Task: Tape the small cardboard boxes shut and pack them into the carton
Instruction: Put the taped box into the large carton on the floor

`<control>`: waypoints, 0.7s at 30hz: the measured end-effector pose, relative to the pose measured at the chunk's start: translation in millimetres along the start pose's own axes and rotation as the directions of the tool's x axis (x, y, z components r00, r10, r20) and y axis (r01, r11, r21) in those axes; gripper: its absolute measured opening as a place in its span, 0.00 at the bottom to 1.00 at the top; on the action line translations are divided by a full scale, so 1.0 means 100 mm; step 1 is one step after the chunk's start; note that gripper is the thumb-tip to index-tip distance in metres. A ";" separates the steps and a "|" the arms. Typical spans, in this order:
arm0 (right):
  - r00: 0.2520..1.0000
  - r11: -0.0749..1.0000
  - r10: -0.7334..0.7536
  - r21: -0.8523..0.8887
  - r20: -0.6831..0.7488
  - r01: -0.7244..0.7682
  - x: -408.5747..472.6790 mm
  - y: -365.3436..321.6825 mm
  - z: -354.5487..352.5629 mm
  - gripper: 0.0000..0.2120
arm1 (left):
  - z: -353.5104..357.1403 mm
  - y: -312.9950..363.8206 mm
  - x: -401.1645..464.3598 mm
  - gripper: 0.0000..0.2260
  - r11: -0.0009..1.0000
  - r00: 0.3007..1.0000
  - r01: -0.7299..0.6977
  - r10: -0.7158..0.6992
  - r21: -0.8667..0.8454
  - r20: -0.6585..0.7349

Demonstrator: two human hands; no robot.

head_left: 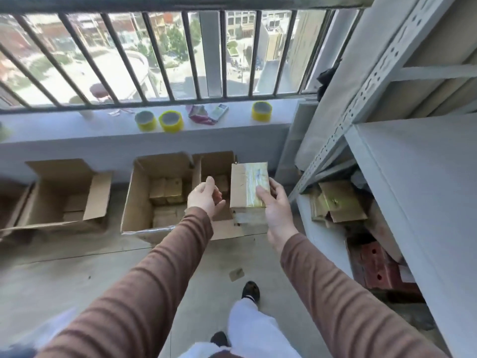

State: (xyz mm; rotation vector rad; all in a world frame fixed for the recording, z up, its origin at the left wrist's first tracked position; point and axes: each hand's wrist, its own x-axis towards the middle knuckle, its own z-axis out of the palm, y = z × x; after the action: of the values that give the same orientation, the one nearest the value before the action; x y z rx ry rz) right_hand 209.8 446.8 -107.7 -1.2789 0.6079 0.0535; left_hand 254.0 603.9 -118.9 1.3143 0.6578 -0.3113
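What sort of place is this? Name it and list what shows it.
Probably a high-rise balcony or window corner used as a makeshift packing spot. A barred railing overlooks streets far below, tape rolls sit on the ledge, open cartons stand on the floor, and a metal shelf stands to the right.

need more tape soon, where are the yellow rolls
Head view: three yellow tape rolls stand on the window ledge under the railing, two left of centre, one further right.

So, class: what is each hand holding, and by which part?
The right hand grips the taped small box by its lower right edge; the left hand holds nothing.
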 end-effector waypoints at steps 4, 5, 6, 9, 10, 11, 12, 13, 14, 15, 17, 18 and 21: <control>0.996 0.994 0.081 -0.073 0.036 -0.078 0.50 0.11 0.22 0.24 | -0.20 -0.11 0.65 0.07 0.993 0.998 0.042 -0.038 0.107 -0.041; 0.995 0.990 0.095 -0.105 0.036 -0.091 0.61 0.15 0.30 0.25 | -0.24 -0.15 0.76 0.11 0.990 0.999 0.052 -0.051 0.134 -0.009; 0.993 0.985 0.112 -0.133 0.036 -0.106 0.72 0.19 0.37 0.25 | -0.25 -0.17 0.85 0.16 0.987 0.996 0.080 -0.085 0.140 0.031; 0.984 0.970 0.178 -0.170 0.022 -0.172 1.06 0.38 0.57 0.27 | -0.22 -0.14 0.96 0.24 0.968 0.966 0.218 -0.232 0.124 0.112; 0.981 0.966 0.194 -0.179 0.020 -0.187 1.16 0.45 0.63 0.28 | -0.21 -0.15 1.03 0.19 0.962 0.956 0.236 -0.255 0.134 0.146; 0.977 0.960 0.211 -0.189 0.018 -0.204 1.26 0.51 0.68 0.28 | -0.19 -0.15 1.08 0.14 0.961 0.948 0.249 -0.268 0.123 0.172; 0.974 0.955 0.227 -0.200 0.016 -0.219 1.34 0.57 0.74 0.27 | -0.17 -0.18 1.15 0.12 0.962 0.941 0.248 -0.267 0.111 0.208; 0.971 0.949 0.240 -0.213 0.015 -0.231 1.44 0.64 0.79 0.23 | -0.17 -0.21 1.22 0.12 0.968 0.941 0.226 -0.245 0.106 0.231; 0.968 0.946 0.250 -0.217 0.013 -0.242 1.54 0.71 0.84 0.18 | -0.18 -0.28 1.35 0.13 0.972 0.945 0.206 -0.228 0.114 0.233; 0.964 0.944 0.264 -0.210 0.013 -0.255 1.65 0.79 0.89 0.15 | -0.19 -0.32 1.48 0.15 0.973 0.944 0.202 -0.224 0.110 0.241; 0.952 0.933 0.305 -0.202 0.004 -0.298 1.90 0.98 0.95 0.14 | -0.24 -0.50 1.83 0.17 0.965 0.940 0.238 -0.257 0.110 0.223; 0.947 0.928 0.321 -0.202 0.002 -0.314 2.01 1.09 0.98 0.15 | -0.25 -0.61 2.02 0.19 0.960 0.936 0.243 -0.269 0.136 0.226; 0.929 0.911 0.369 -0.205 0.021 -0.357 2.35 1.43 1.01 0.12 | -0.28 -1.09 2.59 0.35 0.930 0.920 0.269 -0.325 0.252 0.217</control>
State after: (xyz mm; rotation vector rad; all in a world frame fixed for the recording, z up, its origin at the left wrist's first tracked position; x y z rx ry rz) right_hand 395.7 514.3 -324.4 -1.3358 0.7990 0.4708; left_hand 387.9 642.6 -364.6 1.3498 0.6160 -0.8106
